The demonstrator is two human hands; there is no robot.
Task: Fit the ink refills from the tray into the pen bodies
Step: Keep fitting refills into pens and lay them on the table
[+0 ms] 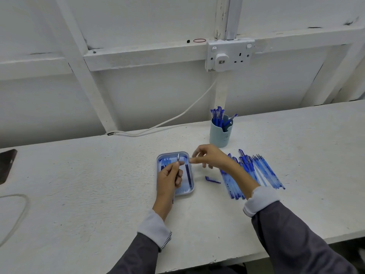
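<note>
A small light-blue tray [190, 188] lies on the white bench with dark ink refills [188, 173] in it. My left hand [169, 179] hovers over the tray and grips a pen body whose metal tip [178, 156] points up and away. My right hand [209, 157] hangs just right of the tray's far corner, fingers loosely spread, index finger pointing toward the pen tip, holding nothing. Right of it, several blue pens [256, 171] lie in a fanned pile. A loose blue cap [212, 179] rests between tray and pile.
A pale teal cup [220, 135] with several blue pens stands behind the pile. A white cable [158, 126] runs along the bench's back edge to a wall socket [230, 55]. A dark object [7, 165] sits at the far left.
</note>
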